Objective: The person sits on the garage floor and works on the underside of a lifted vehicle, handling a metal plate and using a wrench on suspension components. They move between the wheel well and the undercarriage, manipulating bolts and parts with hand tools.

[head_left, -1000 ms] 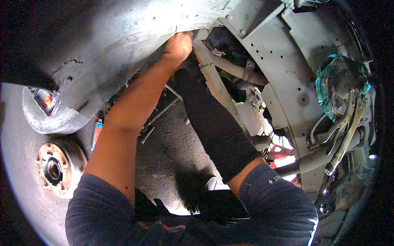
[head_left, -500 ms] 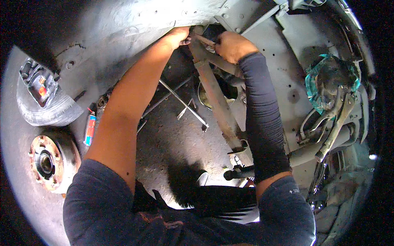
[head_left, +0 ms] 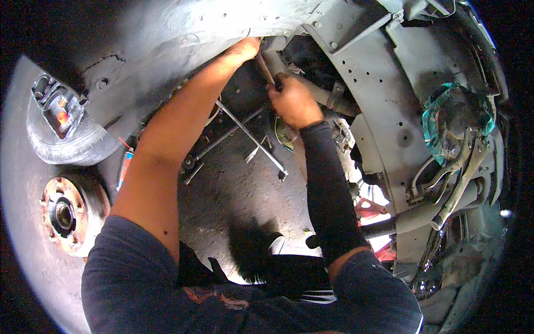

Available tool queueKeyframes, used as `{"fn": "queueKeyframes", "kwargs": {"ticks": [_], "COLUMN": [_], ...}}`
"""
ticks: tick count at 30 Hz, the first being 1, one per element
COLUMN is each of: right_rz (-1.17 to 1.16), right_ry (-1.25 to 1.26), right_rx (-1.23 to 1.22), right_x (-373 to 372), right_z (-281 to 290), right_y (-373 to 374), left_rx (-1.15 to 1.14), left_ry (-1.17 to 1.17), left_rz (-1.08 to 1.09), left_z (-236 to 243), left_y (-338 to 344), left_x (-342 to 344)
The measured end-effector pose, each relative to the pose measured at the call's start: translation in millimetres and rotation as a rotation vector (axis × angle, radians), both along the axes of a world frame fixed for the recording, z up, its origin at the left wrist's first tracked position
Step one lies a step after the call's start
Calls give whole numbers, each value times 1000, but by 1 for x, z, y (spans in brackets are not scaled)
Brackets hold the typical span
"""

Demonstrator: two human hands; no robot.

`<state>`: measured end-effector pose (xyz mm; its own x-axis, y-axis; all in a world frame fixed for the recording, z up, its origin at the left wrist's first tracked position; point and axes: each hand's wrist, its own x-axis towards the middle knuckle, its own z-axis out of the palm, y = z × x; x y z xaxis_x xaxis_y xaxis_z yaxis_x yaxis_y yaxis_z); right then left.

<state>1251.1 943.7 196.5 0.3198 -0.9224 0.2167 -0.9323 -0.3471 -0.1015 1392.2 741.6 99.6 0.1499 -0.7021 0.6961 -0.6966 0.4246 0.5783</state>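
My right hand [head_left: 295, 101], its arm in a dark sleeve, is closed around the lower end of a slim brownish tool handle [head_left: 265, 68]. The handle's upper end runs up beside my left hand [head_left: 245, 49], under the edge of the grey body panel [head_left: 239, 19]. The fingers of my left hand are hidden there, so I cannot make out what they hold. Just right of the handle, a thick grey suspension arm [head_left: 308, 89] slants down behind my right hand. What the tool's head sits on is out of sight.
On the floor lies a chrome cross-shaped lug wrench [head_left: 253, 139]. At left are a rusty brake drum [head_left: 62, 214], a tyre [head_left: 69, 139] with a tray of parts [head_left: 58, 108] on it, and a spray can [head_left: 127, 161]. At right hangs a part wrapped in teal plastic [head_left: 436, 128].
My right hand has swung down and left with the tool handle, which now points more steeply downward. My left hand stays nearly in place. The view has shifted slightly.
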Motion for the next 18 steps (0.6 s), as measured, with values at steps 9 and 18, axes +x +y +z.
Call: {"fn": "queueKeyframes", "kwargs": {"ticks": [9, 18], "right_rz": [92, 241], "right_ry": [-263, -189], "right_rx": [348, 145], "right_x": [37, 49], "right_z": [-185, -223], "right_y": [-107, -205], "left_rx": [153, 76], "left_ry": [-95, -150], "left_rz": [-61, -92], "left_z": [-3, -4], "left_y": [27, 36], "left_x": [3, 11]}}
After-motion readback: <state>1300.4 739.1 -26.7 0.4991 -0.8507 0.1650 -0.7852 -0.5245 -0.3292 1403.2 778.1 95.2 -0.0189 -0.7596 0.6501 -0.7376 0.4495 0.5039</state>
